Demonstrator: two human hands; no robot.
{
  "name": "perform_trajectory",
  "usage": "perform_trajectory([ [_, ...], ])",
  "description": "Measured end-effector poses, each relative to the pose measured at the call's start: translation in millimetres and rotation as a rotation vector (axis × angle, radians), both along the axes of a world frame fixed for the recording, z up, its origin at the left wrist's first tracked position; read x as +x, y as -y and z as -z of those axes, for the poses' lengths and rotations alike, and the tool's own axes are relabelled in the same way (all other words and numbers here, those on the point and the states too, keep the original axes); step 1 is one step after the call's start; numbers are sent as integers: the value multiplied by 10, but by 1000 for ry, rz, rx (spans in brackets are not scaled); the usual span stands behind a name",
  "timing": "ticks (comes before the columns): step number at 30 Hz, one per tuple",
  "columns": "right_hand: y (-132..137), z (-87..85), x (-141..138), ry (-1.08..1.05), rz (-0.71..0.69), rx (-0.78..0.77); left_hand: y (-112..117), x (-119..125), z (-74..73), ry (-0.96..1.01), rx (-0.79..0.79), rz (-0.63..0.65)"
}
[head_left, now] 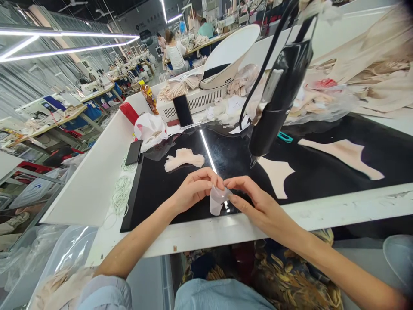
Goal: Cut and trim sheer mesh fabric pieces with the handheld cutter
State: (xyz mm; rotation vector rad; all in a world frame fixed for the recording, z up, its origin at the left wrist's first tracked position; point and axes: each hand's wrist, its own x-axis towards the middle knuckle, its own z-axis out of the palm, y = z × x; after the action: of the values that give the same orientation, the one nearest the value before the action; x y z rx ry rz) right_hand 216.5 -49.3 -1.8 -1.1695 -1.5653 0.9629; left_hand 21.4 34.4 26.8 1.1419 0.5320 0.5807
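A small, limp piece of translucent whitish film (215,206) hangs between my two hands, just above the front edge of the black work surface (232,148). My left hand (195,188) pinches its upper left part with thumb and fingertips. On the other side, my right hand (253,201) has thumb and forefinger closed on the film's right edge. Right of my hands lies a pale beige cut fabric piece (278,174), its upper corner under the tip of a black machine head (274,103). Another beige fabric piece (350,156) lies farther right, and small stacked pieces (183,159) lie left.
A teal cutter (285,137) lies behind the machine head. Along the left are a dark phone (133,152), pale looped bands (121,196) and a white plastic bag (150,131). A phone (182,110) leans at the back. Fabric heaps (380,73) fill the back right.
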Motion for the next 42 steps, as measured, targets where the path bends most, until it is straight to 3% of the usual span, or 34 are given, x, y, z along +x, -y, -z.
perform_trajectory([
  [4, -15, 14, -2, 90, 10, -27, -61, -34, 78, -64, 22, -40],
  [9, -65, 119, 75, 360, 88, 37, -126, -78, 217, -235, 172, -113],
  [12, -94, 191, 118, 450, 99, 71, -95, -95, 224, -284, 282, -155],
  [14, -107, 220, 138, 511, 95, 95, -55, -106, 197, -367, 491, -124],
  [17, -117, 237, 160, 600, 88, 124, -3, -117, 162, -525, 947, 16],
  [19, -120, 240, 176, 649, 91, 138, 13, -122, 160, -574, 1116, 70],
  [33, -132, 304, 238, 732, 140, 233, -13, -216, 270, -578, 1214, 43],
  [42, -77, 195, 297, 800, 253, 301, 2, -285, 382, -454, 1488, -38],
])
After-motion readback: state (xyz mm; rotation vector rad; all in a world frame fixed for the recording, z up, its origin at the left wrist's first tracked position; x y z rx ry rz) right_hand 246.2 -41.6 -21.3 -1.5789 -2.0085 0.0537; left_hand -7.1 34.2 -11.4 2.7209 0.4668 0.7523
